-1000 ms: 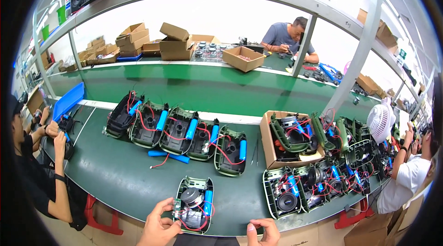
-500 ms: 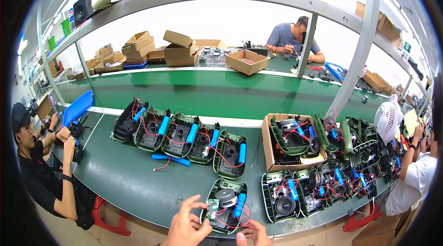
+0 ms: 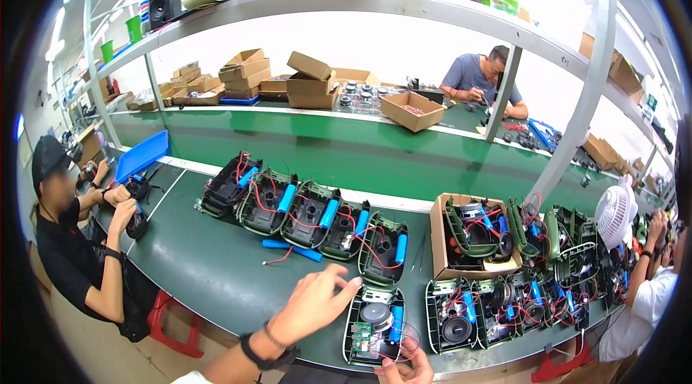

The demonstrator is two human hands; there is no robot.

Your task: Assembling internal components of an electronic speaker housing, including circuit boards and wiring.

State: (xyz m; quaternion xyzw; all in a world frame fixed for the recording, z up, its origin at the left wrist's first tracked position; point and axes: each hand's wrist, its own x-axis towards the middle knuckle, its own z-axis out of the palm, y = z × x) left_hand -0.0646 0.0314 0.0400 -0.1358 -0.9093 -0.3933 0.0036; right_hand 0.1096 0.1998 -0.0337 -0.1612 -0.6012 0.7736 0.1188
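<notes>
Close in front of me a green-rimmed speaker housing (image 3: 349, 344) lies open on the bench. Inside it are a round speaker driver (image 3: 377, 314), a blue cylindrical battery (image 3: 396, 324), red wires and a green circuit board (image 3: 362, 338) at its lower left. My left hand (image 3: 315, 305) hovers just left of the housing, fingers stretched and holding nothing. At the housing's lower right corner, my right hand (image 3: 412, 368) has curled fingers and thumb by the red wire loop; what it grips there is not clear.
Several similar housings (image 3: 383, 269) stand in a row beyond, with loose blue batteries (image 3: 292, 248) before them. To the right are a carton (image 3: 450, 269) of housings, more housings (image 3: 453, 341) and a white fan (image 3: 615, 215). People work at left, right and across the green belt (image 3: 288, 143).
My left hand has let go of the circuit board and drawn up and away; the board now lies in the housing. My right hand stays at the lower right corner. The view has shifted.
</notes>
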